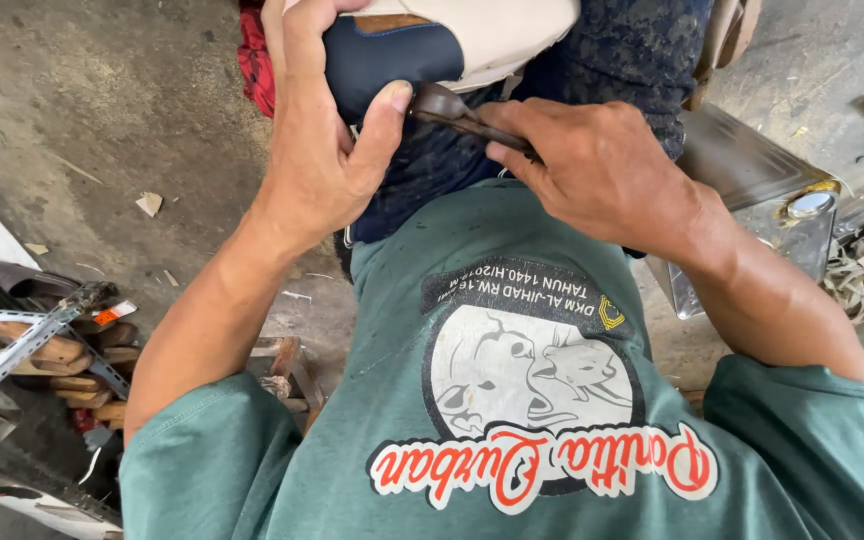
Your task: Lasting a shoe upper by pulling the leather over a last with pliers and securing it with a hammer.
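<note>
The right hand (602, 170) pinches a dark metal tool (457, 110), its tip touching the left thumb. Just beyond, the left hand (317, 150) clamps the navy-and-cream shoe (432, 45) on the lap. A slipping tool would likely jab that thumb.

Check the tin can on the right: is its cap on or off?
On. The tin can stands upright beside the right hand, and a round shiny cap sits over its top opening.
</note>
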